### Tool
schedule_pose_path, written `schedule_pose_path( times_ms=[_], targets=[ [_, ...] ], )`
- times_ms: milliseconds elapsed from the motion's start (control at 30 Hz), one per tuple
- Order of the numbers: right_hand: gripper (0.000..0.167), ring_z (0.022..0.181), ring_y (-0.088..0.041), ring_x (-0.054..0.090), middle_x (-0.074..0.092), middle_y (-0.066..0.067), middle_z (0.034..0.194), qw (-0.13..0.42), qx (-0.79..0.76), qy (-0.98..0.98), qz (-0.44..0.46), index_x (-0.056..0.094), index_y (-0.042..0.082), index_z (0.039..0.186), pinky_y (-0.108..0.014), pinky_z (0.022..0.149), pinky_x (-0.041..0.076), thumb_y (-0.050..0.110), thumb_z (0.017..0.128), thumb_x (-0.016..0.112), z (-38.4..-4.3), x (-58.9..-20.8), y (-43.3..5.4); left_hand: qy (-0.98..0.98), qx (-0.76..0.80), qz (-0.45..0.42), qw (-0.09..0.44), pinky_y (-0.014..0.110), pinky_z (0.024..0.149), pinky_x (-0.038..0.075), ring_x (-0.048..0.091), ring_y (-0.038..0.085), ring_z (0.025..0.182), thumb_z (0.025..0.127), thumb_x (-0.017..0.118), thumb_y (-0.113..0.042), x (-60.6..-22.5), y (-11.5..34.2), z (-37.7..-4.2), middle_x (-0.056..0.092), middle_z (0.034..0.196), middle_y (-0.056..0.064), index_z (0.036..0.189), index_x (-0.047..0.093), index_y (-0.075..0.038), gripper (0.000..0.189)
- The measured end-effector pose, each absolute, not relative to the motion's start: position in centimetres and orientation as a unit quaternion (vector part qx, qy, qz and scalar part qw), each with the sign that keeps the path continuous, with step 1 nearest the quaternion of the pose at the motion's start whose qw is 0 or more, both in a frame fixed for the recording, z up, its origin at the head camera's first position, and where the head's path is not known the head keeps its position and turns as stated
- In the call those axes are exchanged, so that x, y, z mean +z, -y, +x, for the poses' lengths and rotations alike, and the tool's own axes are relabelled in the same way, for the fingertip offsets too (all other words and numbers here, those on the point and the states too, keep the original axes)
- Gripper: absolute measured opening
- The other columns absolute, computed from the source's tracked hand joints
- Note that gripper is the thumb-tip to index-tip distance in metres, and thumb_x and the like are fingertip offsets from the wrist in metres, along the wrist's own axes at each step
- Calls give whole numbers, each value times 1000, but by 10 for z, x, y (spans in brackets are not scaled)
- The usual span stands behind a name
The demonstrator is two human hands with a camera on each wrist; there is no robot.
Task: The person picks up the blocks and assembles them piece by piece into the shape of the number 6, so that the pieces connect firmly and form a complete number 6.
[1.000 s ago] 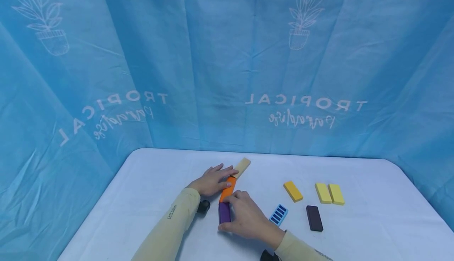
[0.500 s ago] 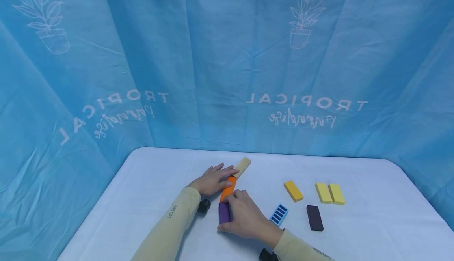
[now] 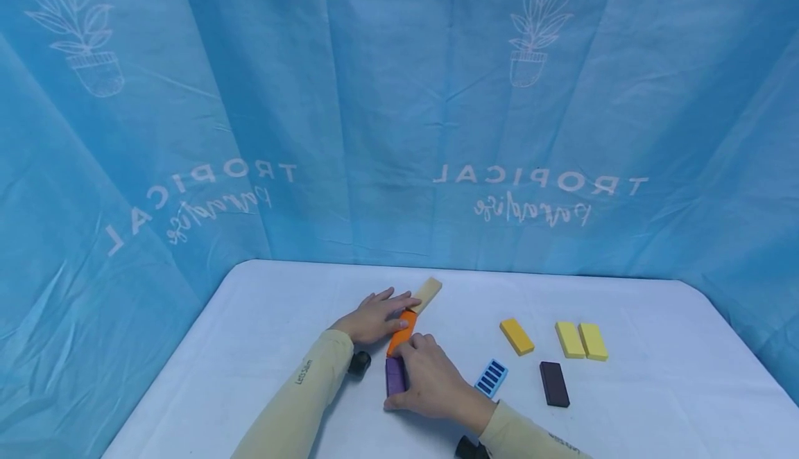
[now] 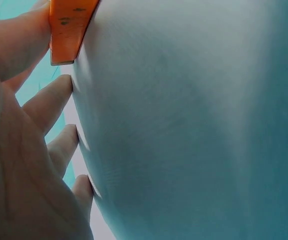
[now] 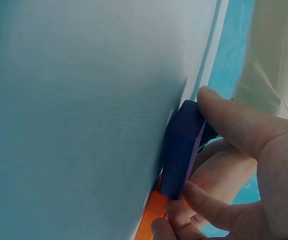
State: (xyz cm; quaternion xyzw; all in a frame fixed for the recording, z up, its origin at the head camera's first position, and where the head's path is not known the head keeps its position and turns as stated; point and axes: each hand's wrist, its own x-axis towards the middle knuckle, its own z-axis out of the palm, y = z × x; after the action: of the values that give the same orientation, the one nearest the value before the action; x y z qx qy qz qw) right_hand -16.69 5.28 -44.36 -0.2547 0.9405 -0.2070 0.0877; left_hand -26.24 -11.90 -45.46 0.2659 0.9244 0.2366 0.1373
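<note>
A purple block [image 3: 396, 376] is pinched lengthwise in my right hand [image 3: 433, 379], thumb at its near end and fingers at its far end. In the right wrist view the purple block [image 5: 182, 150] stands close over the white cloth, its far end right at the orange block [image 5: 153, 212]. My left hand [image 3: 373, 318] lies with fingers spread and fairly straight; its thumb touches the orange block [image 3: 401, 334] and its index finger reaches over the near end of a beige block [image 3: 428, 293]. The left wrist view shows the other left fingertips [image 4: 69, 132] down on the cloth.
Right of my hands lie a light blue block with dark bars [image 3: 491, 378], an orange-yellow block [image 3: 516, 336], a dark block [image 3: 554, 383] and two pale yellow blocks [image 3: 569, 340]. A blue curtain [image 3: 399, 112] hangs behind the white-covered table [image 3: 262, 299].
The purple block has shifted and tilted very slightly in my right hand. Both hands and the other blocks stay nearly in place.
</note>
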Motion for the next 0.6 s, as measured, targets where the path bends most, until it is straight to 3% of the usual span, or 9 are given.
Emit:
schedule_pose_path(
  times_ms=[600],
  targets=[
    [70, 101, -16, 49, 57, -3, 117, 91, -225, -936, -256, 64, 14, 124, -32, 84, 49, 53, 70, 88, -169, -446, -55, -925, 233, 267, 134, 58, 121, 8, 17, 36, 152, 105, 52, -32, -457, 119, -263, 33, 162, 6, 152, 46, -25, 48]
  ],
)
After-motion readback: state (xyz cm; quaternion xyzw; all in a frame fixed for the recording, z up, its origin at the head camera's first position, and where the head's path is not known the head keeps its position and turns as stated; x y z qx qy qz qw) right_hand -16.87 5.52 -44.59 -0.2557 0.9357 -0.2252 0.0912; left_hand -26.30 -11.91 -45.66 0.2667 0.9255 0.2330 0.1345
